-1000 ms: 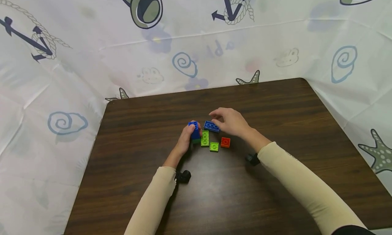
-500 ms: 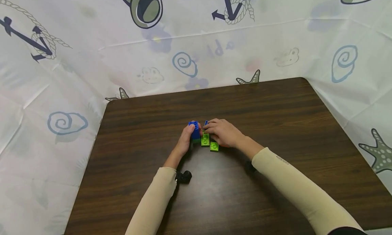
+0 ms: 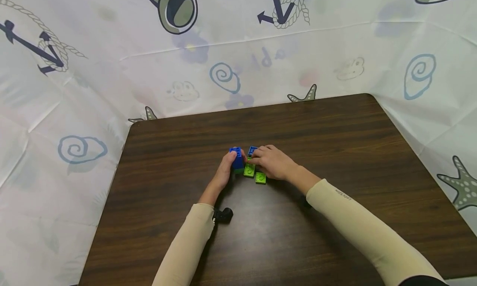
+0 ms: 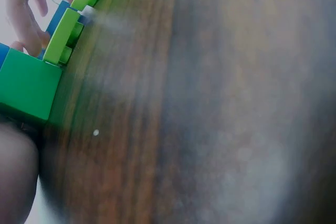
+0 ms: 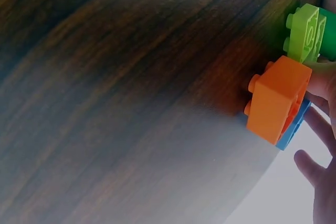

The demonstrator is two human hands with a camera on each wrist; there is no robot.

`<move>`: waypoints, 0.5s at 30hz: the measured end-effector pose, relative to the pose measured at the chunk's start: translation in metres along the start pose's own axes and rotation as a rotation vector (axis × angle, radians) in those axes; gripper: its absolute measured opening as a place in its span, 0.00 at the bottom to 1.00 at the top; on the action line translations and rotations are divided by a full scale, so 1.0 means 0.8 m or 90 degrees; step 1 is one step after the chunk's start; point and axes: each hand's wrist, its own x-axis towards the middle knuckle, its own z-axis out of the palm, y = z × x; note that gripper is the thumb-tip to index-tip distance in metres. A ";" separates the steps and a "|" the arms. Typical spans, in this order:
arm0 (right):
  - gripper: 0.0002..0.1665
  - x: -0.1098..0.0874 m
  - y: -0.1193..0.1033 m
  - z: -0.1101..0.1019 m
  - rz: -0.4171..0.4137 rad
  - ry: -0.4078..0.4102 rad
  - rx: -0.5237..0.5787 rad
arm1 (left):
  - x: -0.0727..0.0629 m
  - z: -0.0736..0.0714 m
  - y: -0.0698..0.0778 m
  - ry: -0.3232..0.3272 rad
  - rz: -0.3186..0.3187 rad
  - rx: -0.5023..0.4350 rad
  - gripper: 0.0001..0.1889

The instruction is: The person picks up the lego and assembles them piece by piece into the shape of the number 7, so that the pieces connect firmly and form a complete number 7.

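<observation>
My left hand [image 3: 225, 169] grips an upright stack of blue bricks [image 3: 237, 162], its thumb on the top. A dark green brick [image 4: 29, 85] forms the base of that stack. My right hand [image 3: 273, 162] reaches in from the right, its curled fingertips pinching the far end of a longer lime green brick [image 3: 249, 170]. Part of that brick is hidden under the fingers. Behind them a blue brick [image 3: 252, 151] partly shows. Under the right palm, hidden in the head view, an orange-red brick [image 5: 275, 100] lies studs down.
A small square lime green brick [image 3: 260, 178] lies just in front of the right hand. The dark wood table [image 3: 179, 174] extends around the bricks. A printed white cloth [image 3: 253, 83] hangs behind the table's far edge.
The right hand has come down and left from above the blue brick to the longer lime brick, which has turned slightly. It now covers the red brick. The left hand stays put.
</observation>
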 end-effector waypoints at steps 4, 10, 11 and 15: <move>0.24 -0.002 -0.001 -0.002 0.000 -0.002 -0.033 | 0.000 0.000 -0.001 -0.001 0.003 -0.013 0.25; 0.18 -0.004 0.001 -0.005 0.006 0.007 -0.022 | 0.003 -0.002 -0.017 0.007 0.006 -0.023 0.26; 0.18 -0.004 0.001 -0.005 0.004 0.007 -0.020 | 0.005 -0.003 -0.023 0.012 0.009 -0.018 0.27; 0.13 -0.006 0.003 -0.009 -0.004 0.009 -0.012 | 0.010 -0.006 -0.043 0.028 0.027 -0.003 0.29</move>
